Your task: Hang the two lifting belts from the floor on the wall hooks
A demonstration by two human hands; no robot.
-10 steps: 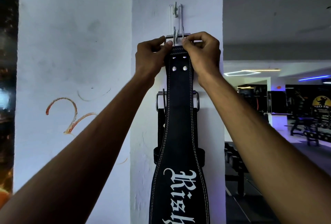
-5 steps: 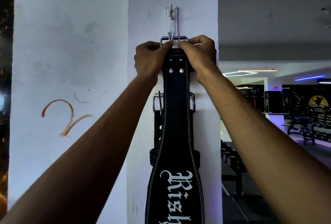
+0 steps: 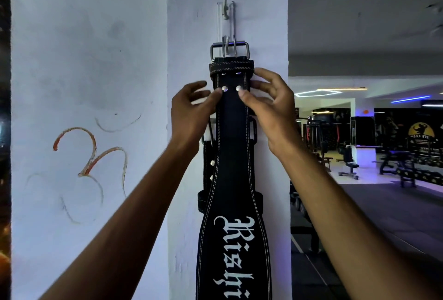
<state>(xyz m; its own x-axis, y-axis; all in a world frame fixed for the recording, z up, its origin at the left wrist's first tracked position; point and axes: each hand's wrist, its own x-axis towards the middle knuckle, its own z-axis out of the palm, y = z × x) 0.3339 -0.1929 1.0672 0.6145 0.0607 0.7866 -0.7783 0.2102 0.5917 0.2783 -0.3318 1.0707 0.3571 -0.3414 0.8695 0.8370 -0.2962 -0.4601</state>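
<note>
A black lifting belt (image 3: pixel 232 146) with white gothic lettering hangs down the white pillar, its steel buckle (image 3: pixel 229 48) caught on the lower prong of a metal wall hook (image 3: pixel 226 25). Behind it hangs a second black belt (image 3: pixel 208 163), mostly hidden, with its buckle peeking out at both sides. My left hand (image 3: pixel 191 110) and my right hand (image 3: pixel 266 100) sit on either side of the front belt just below the rivets. Their fingers are spread, and the thumbs touch the strap edges lightly without gripping.
The white pillar (image 3: pixel 187 36) juts out from a white wall (image 3: pixel 84 60) marked with an orange scrawl. To the right lies a dim gym floor with benches and machines (image 3: pixel 393 163) far back.
The buckle has settled onto the hook. Both hands let go of the buckle end, slid down the strap and opened their fingers.
</note>
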